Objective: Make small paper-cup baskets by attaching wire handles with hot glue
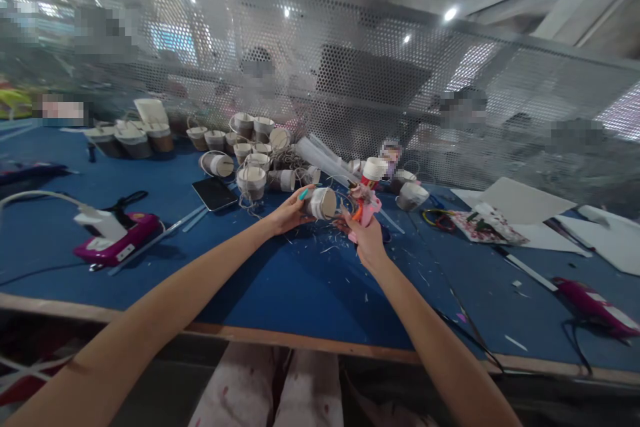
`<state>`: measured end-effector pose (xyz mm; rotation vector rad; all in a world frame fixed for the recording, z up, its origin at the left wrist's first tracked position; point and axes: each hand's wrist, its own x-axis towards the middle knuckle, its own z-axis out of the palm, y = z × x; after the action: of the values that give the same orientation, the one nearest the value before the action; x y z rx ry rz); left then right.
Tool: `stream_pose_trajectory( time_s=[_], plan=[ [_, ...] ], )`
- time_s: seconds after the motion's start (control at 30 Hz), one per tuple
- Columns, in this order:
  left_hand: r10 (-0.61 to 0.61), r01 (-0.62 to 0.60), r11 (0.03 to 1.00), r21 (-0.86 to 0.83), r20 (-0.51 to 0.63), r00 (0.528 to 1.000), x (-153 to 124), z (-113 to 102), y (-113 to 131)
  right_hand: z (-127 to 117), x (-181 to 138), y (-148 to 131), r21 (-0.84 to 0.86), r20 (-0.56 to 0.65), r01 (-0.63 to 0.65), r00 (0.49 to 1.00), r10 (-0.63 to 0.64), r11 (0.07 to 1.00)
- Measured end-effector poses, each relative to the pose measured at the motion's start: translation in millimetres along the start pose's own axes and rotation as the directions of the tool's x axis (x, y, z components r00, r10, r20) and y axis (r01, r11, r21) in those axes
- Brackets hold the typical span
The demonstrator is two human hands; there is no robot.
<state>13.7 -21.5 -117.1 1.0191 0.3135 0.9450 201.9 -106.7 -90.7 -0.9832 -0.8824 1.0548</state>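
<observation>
My left hand (pixel 290 213) grips a small paper cup (pixel 321 203) lying on its side, its round bottom turned toward me, just above the blue table (pixel 280 287). My right hand (pixel 367 237) is closed round a pink glue gun (pixel 364 210), whose tip sits close to the right side of the cup. A thin wire or string handle loops beside the cup. Bits of trimmed scrap lie on the table under both hands.
Several finished paper cups (pixel 251 180) with wire handles crowd the table behind. A black phone (pixel 215 193), a magenta glue gun on a stand (pixel 116 237) at left, another glue gun (pixel 597 303) at right, white card sheets (pixel 525 203) and a perforated metal screen (pixel 350 80) surround them.
</observation>
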Motion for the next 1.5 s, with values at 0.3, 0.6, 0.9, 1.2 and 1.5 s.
stream_pose_trajectory(
  time_s=[0.3,0.6,0.9,1.2,1.5],
  plan=[
    [-0.064,0.062,0.998,-0.034,-0.087,0.994,0.1,2.8,5.8,-3.7,-1.5,-8.2,-0.072,0.035,0.123,0.992,-0.120,0.990],
    [-0.078,0.039,0.988,-0.152,-0.257,0.963,2.0,5.4,13.4,-29.8,8.6,-21.4,-0.553,-0.038,0.285,0.930,-0.366,0.783],
    [-0.068,0.039,0.991,-0.125,-0.237,0.969,2.4,3.3,11.3,-35.9,11.8,-15.0,-0.876,0.313,0.459,0.775,-0.549,0.148],
    [-0.063,0.047,0.995,-0.091,-0.193,0.979,0.3,10.3,12.5,-27.5,2.0,-12.3,-0.905,0.400,0.424,0.803,-0.443,-0.049],
    [-0.076,0.053,0.991,-0.119,-0.191,0.979,1.5,10.2,12.6,-24.6,-2.9,-17.0,-0.901,0.432,0.413,0.828,-0.358,-0.133]
  ],
)
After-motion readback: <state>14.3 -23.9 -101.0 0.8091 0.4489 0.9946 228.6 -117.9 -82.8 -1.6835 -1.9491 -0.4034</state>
